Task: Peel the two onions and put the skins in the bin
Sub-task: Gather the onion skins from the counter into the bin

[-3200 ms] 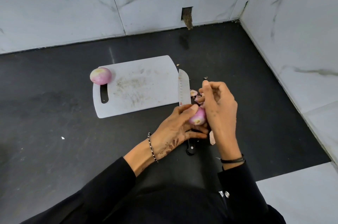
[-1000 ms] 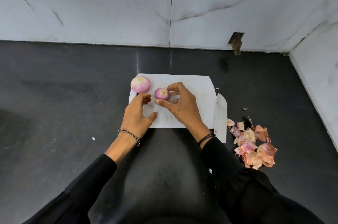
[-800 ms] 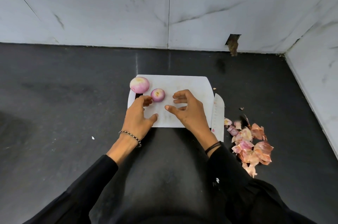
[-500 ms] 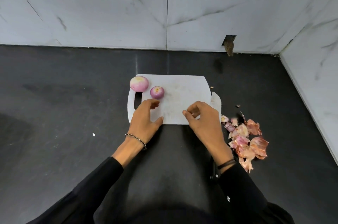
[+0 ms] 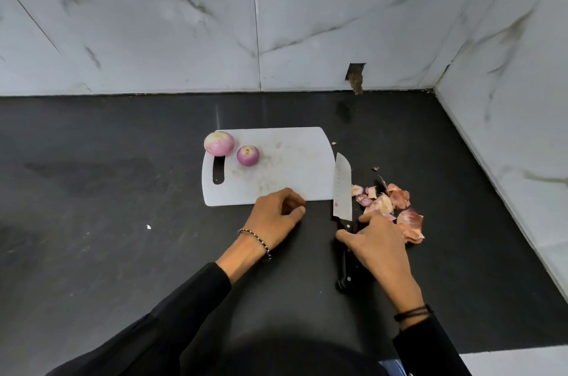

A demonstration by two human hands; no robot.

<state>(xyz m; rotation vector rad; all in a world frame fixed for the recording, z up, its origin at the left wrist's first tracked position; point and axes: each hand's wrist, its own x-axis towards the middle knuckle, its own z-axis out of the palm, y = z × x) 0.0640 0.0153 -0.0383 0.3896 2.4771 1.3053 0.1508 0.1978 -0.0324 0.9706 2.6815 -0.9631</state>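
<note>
Two peeled onions lie on the left end of a white cutting board (image 5: 292, 166): the larger onion (image 5: 219, 143) at the corner above the handle slot, the smaller onion (image 5: 248, 155) just right of it. A pile of pink-brown onion skins (image 5: 396, 209) lies on the black counter right of the board. My left hand (image 5: 276, 215) rests at the board's front edge with its fingers curled and nothing in them. My right hand (image 5: 375, 243) is spread over the knife's handle, its fingertips touching the near edge of the skins. No bin is in view.
A knife (image 5: 342, 185) lies along the board's right edge, blade pointing away, black handle partly under my right hand. Marble-tiled walls close the back and right sides of the counter (image 5: 107, 191). A small hole (image 5: 356, 77) is in the back wall.
My right hand set the smaller onion on the board beside the larger one, then moved right to the knife handle and the skins. My left hand drew back to the board's front edge.
</note>
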